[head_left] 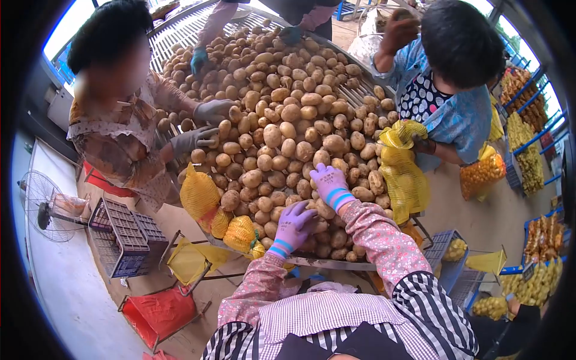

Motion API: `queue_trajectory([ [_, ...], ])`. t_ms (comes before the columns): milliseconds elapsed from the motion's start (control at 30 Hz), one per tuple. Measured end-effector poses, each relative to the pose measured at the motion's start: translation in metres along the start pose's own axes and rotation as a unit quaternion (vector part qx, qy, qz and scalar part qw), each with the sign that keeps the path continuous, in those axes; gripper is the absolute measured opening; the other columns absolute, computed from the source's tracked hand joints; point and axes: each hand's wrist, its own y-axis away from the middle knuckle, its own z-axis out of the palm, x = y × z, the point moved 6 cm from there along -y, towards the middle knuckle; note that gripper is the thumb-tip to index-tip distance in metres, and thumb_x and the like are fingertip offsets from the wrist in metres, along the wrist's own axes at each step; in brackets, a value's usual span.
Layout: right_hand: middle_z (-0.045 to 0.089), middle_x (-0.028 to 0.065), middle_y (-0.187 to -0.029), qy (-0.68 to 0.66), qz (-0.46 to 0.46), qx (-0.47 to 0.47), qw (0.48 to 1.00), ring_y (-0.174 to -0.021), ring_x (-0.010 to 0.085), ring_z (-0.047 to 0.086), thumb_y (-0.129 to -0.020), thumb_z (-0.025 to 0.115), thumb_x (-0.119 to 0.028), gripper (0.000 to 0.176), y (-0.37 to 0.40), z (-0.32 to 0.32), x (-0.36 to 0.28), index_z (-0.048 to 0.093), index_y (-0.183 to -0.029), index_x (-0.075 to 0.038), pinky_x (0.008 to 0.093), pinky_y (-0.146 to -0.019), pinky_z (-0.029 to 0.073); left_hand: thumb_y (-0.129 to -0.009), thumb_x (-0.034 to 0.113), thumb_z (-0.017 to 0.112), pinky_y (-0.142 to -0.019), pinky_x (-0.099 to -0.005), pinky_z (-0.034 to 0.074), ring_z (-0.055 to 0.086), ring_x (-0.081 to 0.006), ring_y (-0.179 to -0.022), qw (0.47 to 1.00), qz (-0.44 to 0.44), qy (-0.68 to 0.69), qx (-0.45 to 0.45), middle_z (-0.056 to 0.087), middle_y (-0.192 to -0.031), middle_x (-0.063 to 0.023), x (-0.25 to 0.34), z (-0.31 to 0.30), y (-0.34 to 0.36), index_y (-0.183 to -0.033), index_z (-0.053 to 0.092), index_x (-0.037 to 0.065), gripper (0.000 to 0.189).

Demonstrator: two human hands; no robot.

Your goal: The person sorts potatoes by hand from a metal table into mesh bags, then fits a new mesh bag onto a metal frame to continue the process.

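Observation:
Potatoes (pixel 288 114) lie heaped on a slatted metal table (pixel 180 33). My left hand (pixel 295 223), in a purple glove, rests on the potatoes near the front edge, its fingers spread. Farther forward and to the right, my right hand (pixel 330 182), gloved alike, lies over potatoes with its fingers apart. Neither hand is seen wrapped round a potato. Yellow mesh bags (pixel 200 192) lie at the table's front left edge, left of my left hand.
Co-workers stand at left (pixel 114 114), at right (pixel 450 90) and at the far side, gloved hands near the heap. A yellow mesh bag (pixel 403 174) hangs at the right edge. Crates (pixel 123 237), a red stool (pixel 161 312) and a fan (pixel 45 210) stand left.

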Motion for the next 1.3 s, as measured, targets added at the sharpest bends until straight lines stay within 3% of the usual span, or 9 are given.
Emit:
queue_trajectory([
  [200, 0.07, 0.0143, -0.118, -0.27, 0.114, -0.082, 0.952, -0.111, 0.0351, 0.069, -0.084, 0.08, -0.044, 0.054, 0.02, -0.014, 0.022, 0.059, -0.124, -0.014, 0.0464, -0.093, 0.055, -0.093, 0.018, 0.072, -0.103, -0.0406, 0.051, 0.064, -0.0335, -0.119, 0.989, -0.076, 0.126, -0.01, 0.068, -0.128, -0.0147, -0.036, -0.011, -0.011, -0.134, 0.064, 0.009, 0.042],
  [300, 0.073, 0.0158, -0.117, -0.395, 0.049, -0.049, 0.916, -0.111, 0.0344, 0.071, -0.086, 0.08, -0.046, 0.058, 0.013, -0.02, 0.002, 0.06, -0.129, -0.012, 0.0437, -0.094, 0.055, -0.106, 0.031, 0.062, -0.1, -0.0343, 0.054, 0.061, -0.0192, -0.121, 0.761, -0.332, 0.55, 0.09, 0.057, -0.14, -0.0104, -0.051, -0.022, -0.016, -0.154, 0.041, 0.006, 0.058],
  [400, 0.074, 0.014, -0.112, -0.517, -0.022, -0.054, 0.854, -0.104, 0.0303, 0.072, -0.09, 0.08, -0.04, 0.051, -0.013, -0.046, -0.028, 0.064, -0.125, -0.007, 0.0409, -0.091, 0.056, -0.105, 0.04, 0.06, -0.092, -0.038, 0.058, 0.064, -0.0236, -0.116, 0.591, -0.289, 0.746, 0.103, 0.056, -0.139, -0.0114, -0.055, -0.025, -0.029, -0.15, 0.045, 0.011, 0.056],
  [467, 0.073, 0.0171, -0.113, -0.498, 0.028, -0.045, 0.865, -0.107, 0.0356, 0.069, -0.091, 0.076, -0.042, 0.049, -0.049, -0.06, -0.026, 0.065, -0.126, -0.009, 0.0439, -0.097, 0.053, -0.105, 0.041, 0.061, -0.088, -0.0389, 0.06, 0.066, -0.0252, -0.111, 0.557, -0.305, 0.767, 0.093, 0.059, -0.135, -0.0124, -0.063, -0.033, -0.027, -0.144, 0.049, 0.011, 0.05],
  [533, 0.071, 0.0163, -0.115, -0.37, 0.008, 0.169, 0.914, -0.111, 0.0348, 0.066, -0.09, 0.077, -0.041, 0.05, -0.091, -0.069, -0.013, 0.066, -0.125, -0.008, 0.0432, -0.1, 0.051, -0.105, 0.041, 0.061, -0.085, -0.0398, 0.061, 0.068, -0.0268, -0.105, 0.521, -0.322, 0.786, 0.085, 0.063, -0.131, -0.0134, -0.075, -0.04, -0.02, -0.138, 0.053, 0.012, 0.045],
  [633, 0.064, 0.0147, -0.127, -0.298, 0.063, 0.15, 0.94, -0.122, 0.0341, 0.06, -0.086, 0.078, -0.045, 0.056, -0.148, -0.056, -0.01, 0.065, -0.128, -0.009, 0.0446, -0.105, 0.048, -0.103, 0.044, 0.063, -0.078, -0.0412, 0.06, 0.068, -0.0277, -0.093, 0.441, -0.367, 0.813, 0.102, 0.069, -0.108, -0.0093, -0.082, -0.043, -0.005, -0.122, 0.06, 0.014, 0.036],
  [867, 0.054, 0.0121, -0.142, -0.25, 0.068, -0.044, 0.965, -0.129, 0.0378, 0.054, -0.074, 0.083, -0.057, 0.076, -0.162, -0.042, -0.028, 0.061, -0.136, -0.018, 0.0479, -0.11, 0.046, -0.102, 0.04, 0.064, -0.077, -0.0396, 0.061, 0.067, -0.0269, -0.094, 0.435, -0.405, 0.791, 0.148, 0.067, -0.101, -0.0099, -0.088, -0.055, 0.015, -0.112, 0.064, 0.009, 0.032],
  [1100, 0.058, 0.0145, -0.135, -0.243, 0.026, -0.043, 0.969, -0.12, 0.038, 0.06, -0.079, 0.083, -0.033, 0.055, -0.081, -0.029, -0.011, 0.064, -0.127, -0.015, 0.045, -0.104, 0.051, -0.103, 0.035, 0.061, -0.079, -0.0389, 0.06, 0.064, -0.0249, -0.095, 0.415, -0.408, 0.795, 0.169, 0.063, -0.102, -0.0111, -0.1, -0.064, 0.025, -0.104, 0.064, 0.007, 0.029],
  [1300, 0.066, 0.0163, -0.124, -0.394, -0.008, 0.007, 0.919, -0.114, 0.0372, 0.066, -0.092, 0.071, -0.035, 0.041, -0.05, -0.055, -0.027, 0.065, -0.124, -0.009, 0.0435, -0.102, 0.052, -0.099, 0.019, 0.06, -0.083, -0.04, 0.06, 0.068, -0.0249, -0.093, 0.51, -0.352, 0.782, 0.063, 0.058, -0.133, -0.0129, -0.077, -0.087, 0.001, -0.157, 0.038, 0.006, 0.064],
])
